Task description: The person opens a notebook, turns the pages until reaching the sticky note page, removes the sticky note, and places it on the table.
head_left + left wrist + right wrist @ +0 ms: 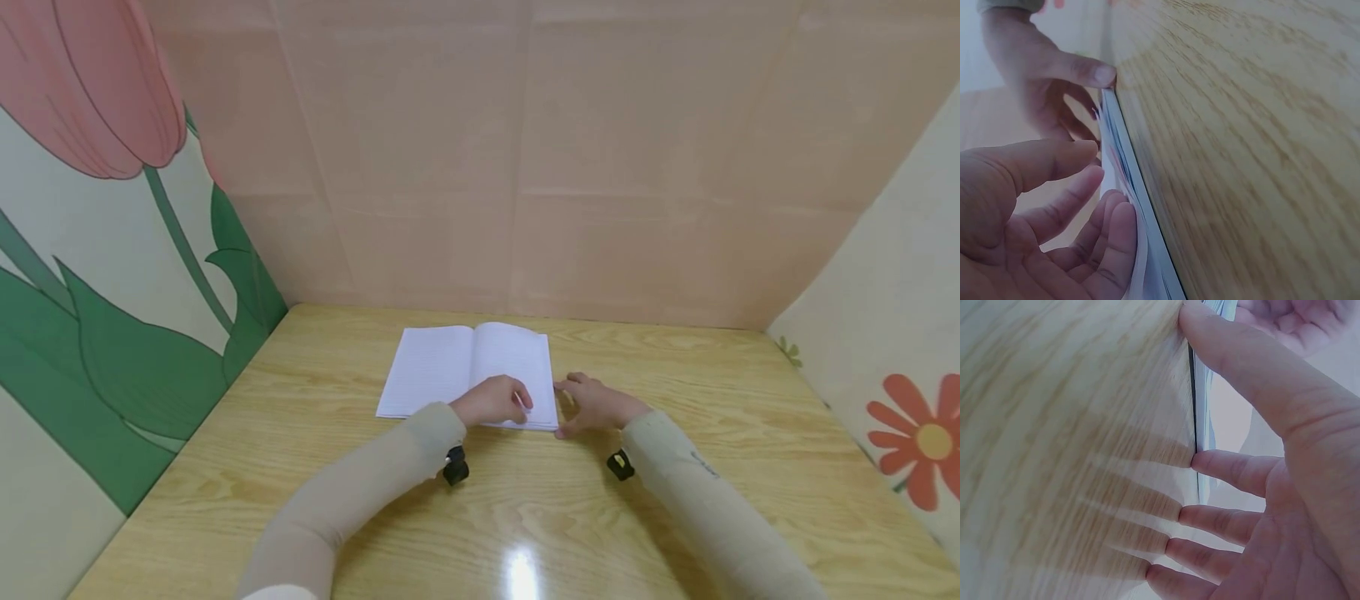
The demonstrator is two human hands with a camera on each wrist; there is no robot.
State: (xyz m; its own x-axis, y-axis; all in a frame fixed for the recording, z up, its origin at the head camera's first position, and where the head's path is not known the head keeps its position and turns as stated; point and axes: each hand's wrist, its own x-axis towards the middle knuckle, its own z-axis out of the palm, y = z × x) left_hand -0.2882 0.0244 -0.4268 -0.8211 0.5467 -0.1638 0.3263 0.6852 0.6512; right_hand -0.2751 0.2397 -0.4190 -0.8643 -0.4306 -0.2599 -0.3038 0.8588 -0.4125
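Note:
An open notebook [431,367] with white lined pages lies flat on the wooden table. Over the near part of its right page is my left hand [491,400], fingers loosely bent. In the left wrist view, thumb and forefinger stand apart with nothing between them, while the lower fingertips [1124,215] rest against the pages. Beside the notebook's right edge, my right hand [596,404] has its fingers spread. Its thumb [1229,347] touches the near corner, and the other fingertips meet the tabletop along the notebook's side.
The wood-grain table [510,517] reaches back to a plain pinkish wall covering [525,167]. Side walls carry a painted tulip [97,83] on the left and a red flower [930,437] on the right. Black straps [455,467] hang at both wrists.

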